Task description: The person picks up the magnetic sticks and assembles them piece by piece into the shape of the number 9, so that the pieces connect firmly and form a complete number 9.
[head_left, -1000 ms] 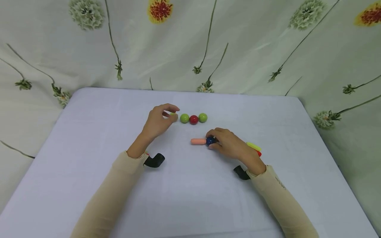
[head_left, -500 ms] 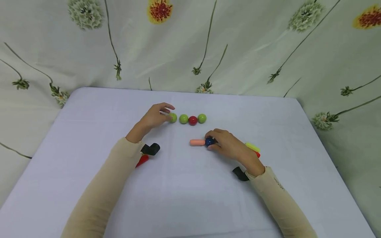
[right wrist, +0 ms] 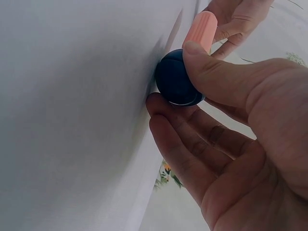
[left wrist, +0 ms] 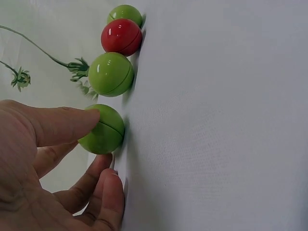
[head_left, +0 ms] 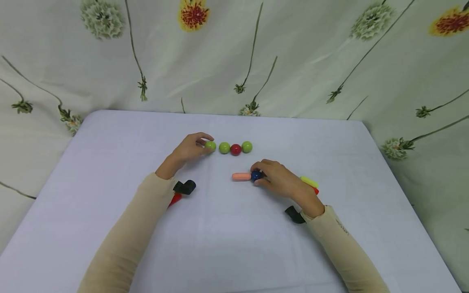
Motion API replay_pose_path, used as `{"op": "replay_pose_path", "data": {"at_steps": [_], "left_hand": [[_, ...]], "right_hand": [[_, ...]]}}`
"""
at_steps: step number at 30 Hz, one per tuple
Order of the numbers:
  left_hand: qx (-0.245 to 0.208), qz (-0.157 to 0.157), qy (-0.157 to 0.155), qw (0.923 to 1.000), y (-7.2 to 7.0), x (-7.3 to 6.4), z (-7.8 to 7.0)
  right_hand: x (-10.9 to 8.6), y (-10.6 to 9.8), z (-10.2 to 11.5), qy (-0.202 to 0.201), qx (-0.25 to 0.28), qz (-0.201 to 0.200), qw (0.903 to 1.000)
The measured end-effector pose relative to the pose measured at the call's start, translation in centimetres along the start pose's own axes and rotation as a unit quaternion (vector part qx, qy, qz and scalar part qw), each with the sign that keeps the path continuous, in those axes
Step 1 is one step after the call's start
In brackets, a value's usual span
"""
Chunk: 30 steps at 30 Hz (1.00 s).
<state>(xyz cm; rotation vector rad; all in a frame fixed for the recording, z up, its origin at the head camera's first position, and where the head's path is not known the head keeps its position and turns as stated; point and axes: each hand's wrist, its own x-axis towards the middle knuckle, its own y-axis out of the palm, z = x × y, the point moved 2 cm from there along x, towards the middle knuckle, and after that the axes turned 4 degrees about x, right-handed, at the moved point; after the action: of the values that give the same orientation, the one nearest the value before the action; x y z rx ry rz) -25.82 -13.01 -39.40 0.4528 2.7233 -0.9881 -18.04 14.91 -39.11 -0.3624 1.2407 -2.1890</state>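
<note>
My left hand (head_left: 192, 147) pinches a glossy green ball (left wrist: 103, 132) at the left end of a row, thumb on its near side and fingers behind. A small gap separates it from a second green ball (head_left: 224, 147), then come a red ball (head_left: 236, 149) and a third green ball (head_left: 247, 147). With thumb and fingers, my right hand (head_left: 276, 177) grips a dark blue ball (right wrist: 175, 79) nearer the front. A ridged peach-coloured stick (head_left: 241, 177) points left from the blue ball, its end right against it in the head view.
Beside the right wrist lie a yellow stick (head_left: 309, 181) and a red piece (head_left: 315, 189), partly hidden. A red tapered piece (head_left: 176, 199) shows by the left sleeve. Black curved devices (head_left: 185, 187) sit at both wrists. A floral cloth hangs behind the white table (head_left: 234, 244).
My left forearm has shifted left, and its fingers have come closer round the leftmost green ball, which shows more than before. The red tapered piece has come into view. My right hand holds still.
</note>
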Motion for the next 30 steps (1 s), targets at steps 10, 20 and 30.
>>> {"op": "replay_pose_path", "data": {"at_steps": [10,20,30], "left_hand": [[0.021,-0.012,0.031,0.9992,0.1,-0.7,0.1],[0.035,-0.001,0.067,0.9971,0.2,-2.0,0.1],[0.034,0.012,0.111,0.9932,0.8,-3.7,-0.3]], "right_hand": [[0.0,0.0,0.0,-0.001,-0.006,-0.002,1.0],[0.1,0.1,0.1,0.005,-0.007,0.001,1.0],[0.0,0.1,0.2,0.013,-0.016,-0.003,0.9998]]}}
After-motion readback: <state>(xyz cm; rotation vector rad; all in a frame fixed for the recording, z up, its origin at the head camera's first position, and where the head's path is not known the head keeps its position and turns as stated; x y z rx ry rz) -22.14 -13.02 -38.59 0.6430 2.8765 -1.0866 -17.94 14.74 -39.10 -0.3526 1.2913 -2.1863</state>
